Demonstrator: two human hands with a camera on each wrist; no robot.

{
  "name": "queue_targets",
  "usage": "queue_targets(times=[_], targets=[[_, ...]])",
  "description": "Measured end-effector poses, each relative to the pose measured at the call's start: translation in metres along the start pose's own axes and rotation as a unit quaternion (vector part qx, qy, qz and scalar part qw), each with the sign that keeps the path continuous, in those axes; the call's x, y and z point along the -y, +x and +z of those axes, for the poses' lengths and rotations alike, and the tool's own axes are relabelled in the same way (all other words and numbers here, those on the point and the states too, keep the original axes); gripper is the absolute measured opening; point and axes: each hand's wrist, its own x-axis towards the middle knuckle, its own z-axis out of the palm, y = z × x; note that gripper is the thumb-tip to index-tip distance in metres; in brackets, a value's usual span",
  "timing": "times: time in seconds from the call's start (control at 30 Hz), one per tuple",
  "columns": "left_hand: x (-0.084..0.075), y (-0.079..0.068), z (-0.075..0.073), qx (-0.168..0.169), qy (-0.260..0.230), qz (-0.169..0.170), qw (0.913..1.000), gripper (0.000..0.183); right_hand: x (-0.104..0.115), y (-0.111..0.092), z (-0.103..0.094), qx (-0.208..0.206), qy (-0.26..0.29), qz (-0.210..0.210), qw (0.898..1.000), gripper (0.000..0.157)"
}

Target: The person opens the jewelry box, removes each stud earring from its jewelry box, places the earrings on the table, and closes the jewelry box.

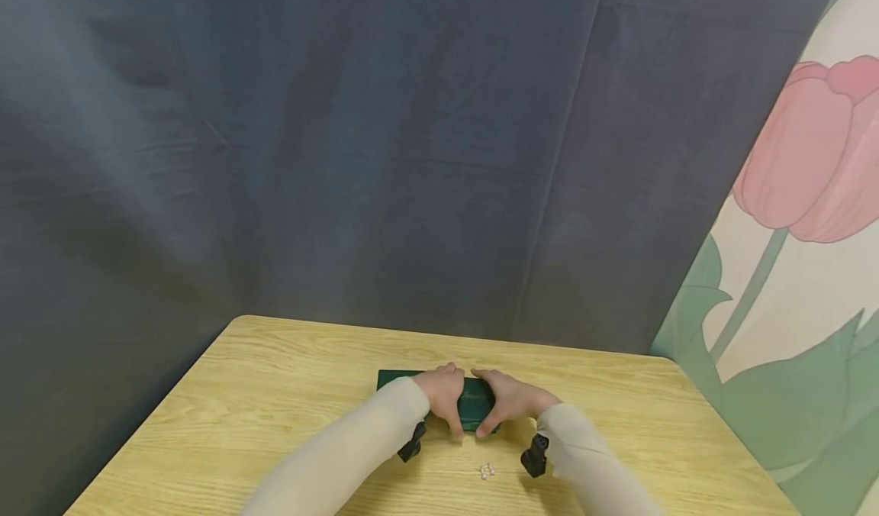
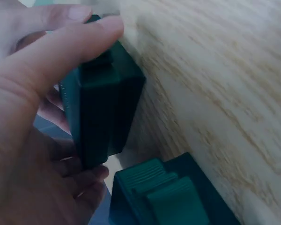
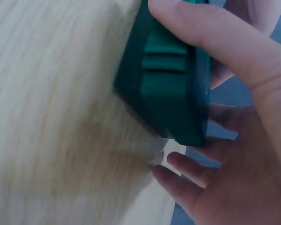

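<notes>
Left hand (image 1: 442, 394) and right hand (image 1: 513, 398) grip the box (image 1: 475, 404) between them, thumbs on its near side, fingers beyond, presumably to steady both ends. Just left of the left hand sits a second box (image 1: 394, 378); small trinkets (image 1: 487, 471) lie nearer the person, clear of both hands.

Dark green box (image 1: 475, 403), closed, faint lettering on top, lower centre of frame, gripped by left hand (image 1: 443, 391) and right hand (image 1: 511, 397); second green box (image 2: 180, 199) beside it.
</notes>
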Motion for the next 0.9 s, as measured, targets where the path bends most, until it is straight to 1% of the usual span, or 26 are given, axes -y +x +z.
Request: queue_targets(times=[0.1, 0.23, 0.33, 0.4, 0.53, 0.63, 0.7, 0.8, 0.9], targets=[[0.001, 0.003, 0.002, 0.007, -0.010, -0.005, 0.9999, 0.101, 0.000, 0.002, 0.002, -0.003, 0.016, -0.004, 1.000, 0.105], [0.003, 0.008, 0.004, 0.012, -0.022, -0.010, 0.9996, 0.103, 0.001, 0.004, 0.003, -0.008, 0.022, -0.010, 1.000, 0.102], [0.005, 0.012, 0.006, 0.009, -0.028, -0.005, 0.9996, 0.104, -0.001, 0.005, 0.003, -0.010, 0.018, -0.017, 1.000, 0.101], [0.007, 0.013, 0.006, 0.006, -0.040, 0.000, 0.9992, 0.104, -0.002, 0.005, 0.003, -0.012, 0.017, -0.024, 1.000, 0.099], [0.013, 0.003, -0.004, -0.009, -0.072, 0.020, 0.9972, 0.095, 0.003, 0.004, 0.001, -0.024, 0.009, -0.050, 0.998, 0.096], [0.020, -0.009, -0.017, -0.027, -0.095, 0.045, 0.9941, 0.088, 0.015, -0.004, -0.006, -0.047, 0.000, -0.076, 0.996, 0.093], [0.025, -0.015, -0.026, -0.042, -0.116, 0.062, 0.9904, 0.085, 0.024, -0.010, -0.012, -0.063, -0.002, -0.097, 0.993, 0.091], [0.032, -0.029, -0.039, -0.062, -0.151, 0.086, 0.9829, 0.083, 0.040, -0.019, -0.021, -0.080, -0.001, -0.127, 0.989, 0.088], [0.037, -0.045, -0.049, -0.078, -0.168, 0.102, 0.9774, 0.085, 0.057, -0.028, -0.025, -0.093, -0.005, -0.138, 0.986, 0.089]])
